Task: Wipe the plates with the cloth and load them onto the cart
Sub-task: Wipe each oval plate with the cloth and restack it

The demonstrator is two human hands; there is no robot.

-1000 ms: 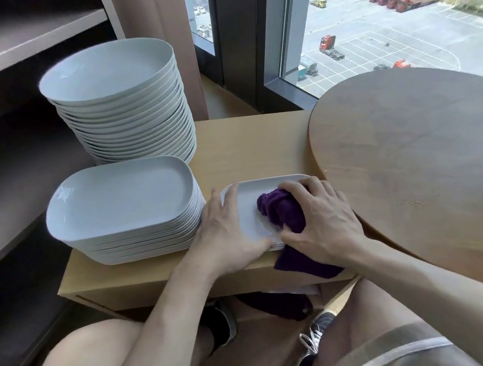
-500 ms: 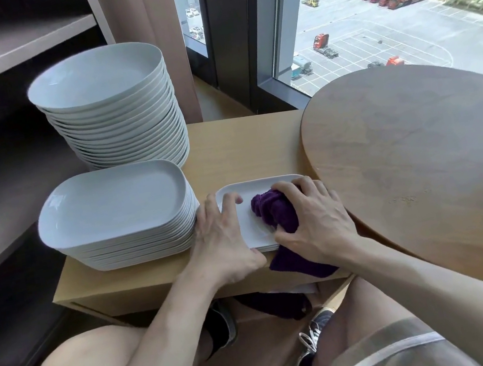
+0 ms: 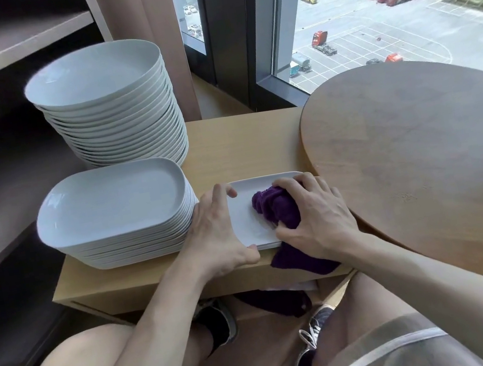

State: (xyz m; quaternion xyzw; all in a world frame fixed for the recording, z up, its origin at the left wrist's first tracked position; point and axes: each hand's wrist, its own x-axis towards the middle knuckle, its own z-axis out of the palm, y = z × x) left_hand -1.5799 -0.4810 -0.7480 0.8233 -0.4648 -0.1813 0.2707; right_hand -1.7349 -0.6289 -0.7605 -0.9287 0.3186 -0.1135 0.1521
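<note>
**A:** The small white rectangular plate being wiped lies flat near the front edge of the light wooden low cabinet top. What stands at the far left?

**B:** Grey-brown open shelving runs along the left side. Beside it, on the cabinet top, a tall stack of white rounded deep plates stands at the back, and a lower stack of white oblong plates with rounded corners sits in front of it, toward the person.

**A:** And the hands?

**B:** The person's left hand lies between the oblong stack and the small plate, fingers spread over the plate's left rim and the thumb hooked at its front edge, gripping the plate. The right hand is closed around a bunched purple cloth, pressing it onto the plate's surface; a loose tail of the cloth hangs over the cabinet's front edge.

**A:** Anything further right?

**B:** A round brown wooden table overlaps the cabinet's right end, just beside the right hand. Behind it, a window looks down on a car park. Below, the person's bare knees and dark trainers show.
</note>
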